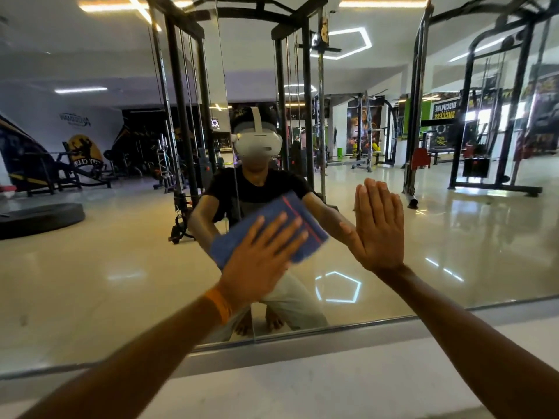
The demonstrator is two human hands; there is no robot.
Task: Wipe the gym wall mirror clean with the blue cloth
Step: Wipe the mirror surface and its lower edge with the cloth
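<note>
— So, where is the blue cloth [272, 210]?
— Flat on the mirror [90, 267], low and near the middle, with a red stripe near its right edge. The left hand [260, 257] presses it to the glass, fingers straight and spread.
— And the right hand [379, 229]?
— Just beside the cloth, to its right. Its palm faces the glass, fingers straight and close together, holding nothing.
— What else is in view?
— An orange band [219, 306] on the left wrist and a pale ledge [302, 376] under the mirror. The glass reflects the crouching person, black gym frames [181, 116] and a shiny floor
</note>
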